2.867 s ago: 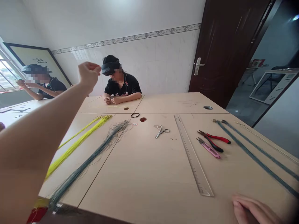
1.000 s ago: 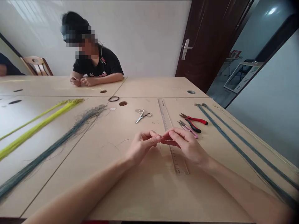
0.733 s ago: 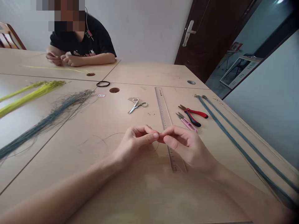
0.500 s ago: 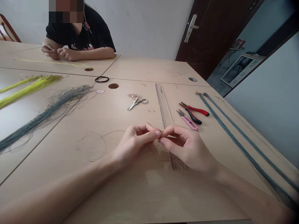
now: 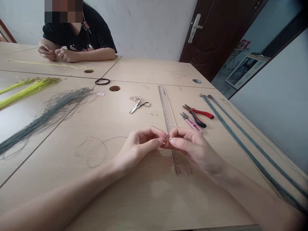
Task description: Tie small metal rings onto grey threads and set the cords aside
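My left hand (image 5: 141,146) and my right hand (image 5: 192,146) meet fingertip to fingertip over a clear ruler (image 5: 166,112). Both pinch a thin dark thread; its short bit between the fingertips is too small to make out well. From my left hand the thread (image 5: 103,141) trails left in a loose curl on the table. Beyond my hands lie silver scissors (image 5: 139,106) with spread handles. Right of the ruler are red-and-black pliers (image 5: 198,115) and pink thread snips (image 5: 192,122).
Blue-grey thread bundles lie at left (image 5: 48,118) and right (image 5: 235,138). Yellow bundles (image 5: 36,89) are at far left, near a black band (image 5: 102,81) and a small label (image 5: 100,94). A person (image 5: 96,35) sits across the wooden table (image 5: 144,199).
My right thumb and fingers have closed in a flatter pinch close to my left fingertips. The whole view has shifted slightly, so the table items appear a little further left.
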The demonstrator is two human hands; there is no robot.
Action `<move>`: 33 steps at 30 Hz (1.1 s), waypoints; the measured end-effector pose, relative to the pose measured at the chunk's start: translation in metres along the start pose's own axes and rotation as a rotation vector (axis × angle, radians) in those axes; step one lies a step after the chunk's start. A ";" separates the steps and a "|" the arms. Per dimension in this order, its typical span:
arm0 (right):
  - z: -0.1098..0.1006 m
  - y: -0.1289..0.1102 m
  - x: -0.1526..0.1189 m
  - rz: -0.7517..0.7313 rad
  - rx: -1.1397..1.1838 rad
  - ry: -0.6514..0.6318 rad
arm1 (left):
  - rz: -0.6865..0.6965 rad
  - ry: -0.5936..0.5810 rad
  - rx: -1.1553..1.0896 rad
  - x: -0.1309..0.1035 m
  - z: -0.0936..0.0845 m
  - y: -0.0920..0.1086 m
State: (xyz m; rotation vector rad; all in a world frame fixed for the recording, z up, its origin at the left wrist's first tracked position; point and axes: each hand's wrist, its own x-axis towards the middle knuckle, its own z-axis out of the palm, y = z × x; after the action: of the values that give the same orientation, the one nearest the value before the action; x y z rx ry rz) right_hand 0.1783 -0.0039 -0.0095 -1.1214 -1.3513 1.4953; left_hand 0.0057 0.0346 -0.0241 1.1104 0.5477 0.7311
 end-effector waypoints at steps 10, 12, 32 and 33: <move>-0.001 -0.003 0.001 0.043 0.051 -0.006 | 0.026 0.063 0.190 -0.004 0.009 0.006; -0.001 -0.002 0.001 0.032 0.004 0.007 | 0.022 0.062 0.205 -0.004 0.009 0.006; 0.003 0.009 0.002 -0.865 -0.910 0.292 | -0.035 0.060 0.176 -0.002 0.002 0.000; 0.003 0.008 0.002 -0.877 -0.911 0.292 | -0.032 0.054 0.176 -0.002 0.001 0.000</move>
State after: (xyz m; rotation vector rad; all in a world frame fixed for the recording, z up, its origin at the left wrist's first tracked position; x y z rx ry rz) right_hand 0.1749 -0.0037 -0.0179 -0.9596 -1.9891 0.0467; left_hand 0.0056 0.0324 -0.0239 1.2445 0.6851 0.6963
